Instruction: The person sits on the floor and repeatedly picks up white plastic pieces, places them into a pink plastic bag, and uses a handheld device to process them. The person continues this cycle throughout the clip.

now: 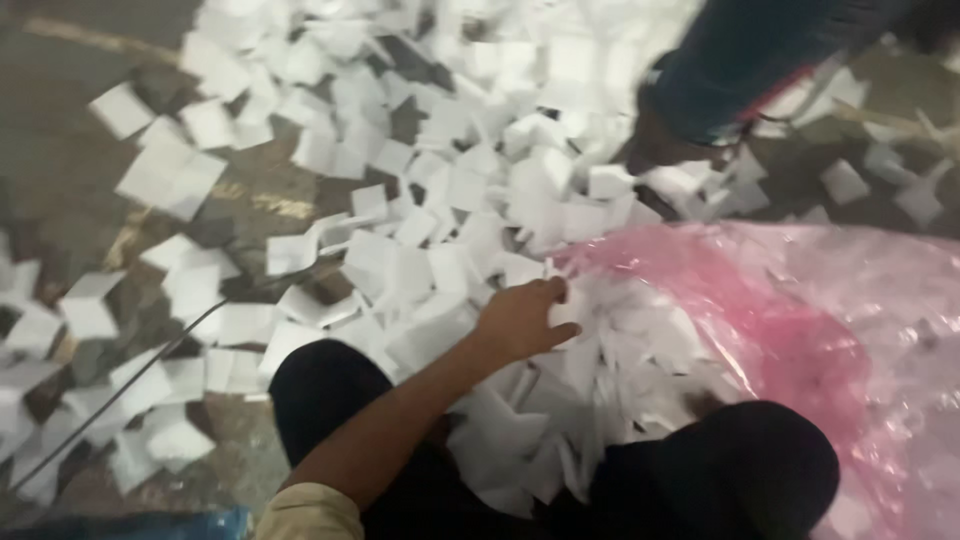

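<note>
Gathering white foam pieces [440,270], the left hand [522,322] grasps one [566,310] beside the pink bag [800,320] at three o'clock; bagging seems next, right hand unseen.

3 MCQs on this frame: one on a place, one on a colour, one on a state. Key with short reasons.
1. Where does the plastic bag lie?
A. At the right of the view
B. At the top left
C. Under the dark knees

2. What colour are the foam pieces strewn on the floor?
A. Blue
B. White
C. Black

3. What is the left hand doing?
A. Lying flat on bare floor
B. Gripping a cable
C. Closed on a white piece at the bag's mouth

Key: 1 A, the pink translucent film fills the right side. 2 B, the squares are all white against grey-brown floor. 3 C, the fingers curl round a white piece by the bag's edge; the right hand is out of view.
</note>
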